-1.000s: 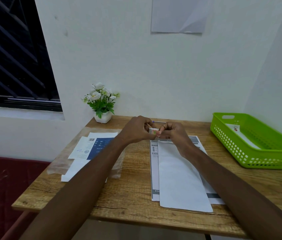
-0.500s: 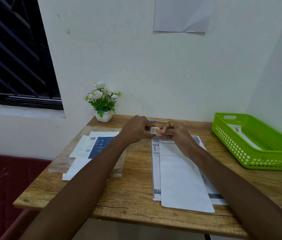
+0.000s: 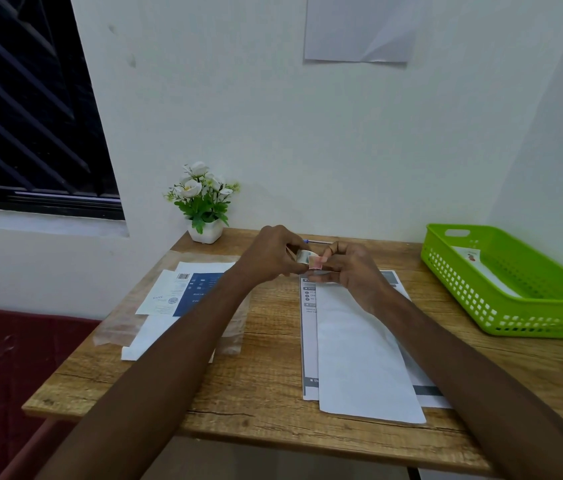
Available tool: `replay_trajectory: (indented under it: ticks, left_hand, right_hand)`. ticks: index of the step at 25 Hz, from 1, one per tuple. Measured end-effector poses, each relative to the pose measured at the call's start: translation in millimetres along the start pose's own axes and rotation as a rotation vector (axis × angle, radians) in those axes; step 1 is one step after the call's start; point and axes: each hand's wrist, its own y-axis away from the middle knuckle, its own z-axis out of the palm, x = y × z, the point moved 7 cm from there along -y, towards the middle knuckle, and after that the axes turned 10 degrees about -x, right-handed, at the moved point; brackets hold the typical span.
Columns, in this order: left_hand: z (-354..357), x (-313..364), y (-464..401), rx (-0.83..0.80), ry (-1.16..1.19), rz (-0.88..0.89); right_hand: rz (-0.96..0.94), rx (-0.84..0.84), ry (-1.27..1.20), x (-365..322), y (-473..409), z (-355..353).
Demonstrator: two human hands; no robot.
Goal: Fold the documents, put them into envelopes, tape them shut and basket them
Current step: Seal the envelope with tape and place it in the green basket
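Still above the envelope [image 3: 359, 341], left hand [image 3: 269, 258] grips tape roll [image 3: 305, 255], right hand [image 3: 349, 268] pinching its end.

on the table [image 3: 266, 386], papers [image 3: 183, 296] lie left of the envelope [image 3: 363, 358], basket [image 3: 515, 282] right, plant [image 3: 204, 206] behind-left.

We see bare table [image 3: 266, 393] between the left paper stack [image 3: 183, 296] and the white envelope [image 3: 359, 355]. The green basket [image 3: 515, 282] blocks the right edge; the flower pot [image 3: 204, 216] and pen [image 3: 318, 241] crowd the back.
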Motion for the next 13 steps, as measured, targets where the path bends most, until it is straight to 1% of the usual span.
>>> replay_trajectory:
  ticks: [3, 6, 9, 11, 13]
  left_hand:
    - [1, -5, 1, -0.028, 0.182, -0.037]
    - [3, -9, 2, -0.117, 0.342, -0.041]
    - [5, -14, 4, -0.182, 0.488, -0.05]
    - [4, -19, 3, -0.171, 0.498, -0.064]
    - [1, -27, 3, -0.118, 0.458, -0.095]
  right_hand:
    - [0.002, 0.015, -0.063, 0, 0, -3]
    - [0.008, 0.01, -0.138, -1, 1, -3]
    - [0.018, 0.023, -0.151, 0, 1, -6]
    - [0.033, 0.072, -0.111, 1, 1, -10]
    - [0.067, 0.172, -0.011, 3, 2, -18]
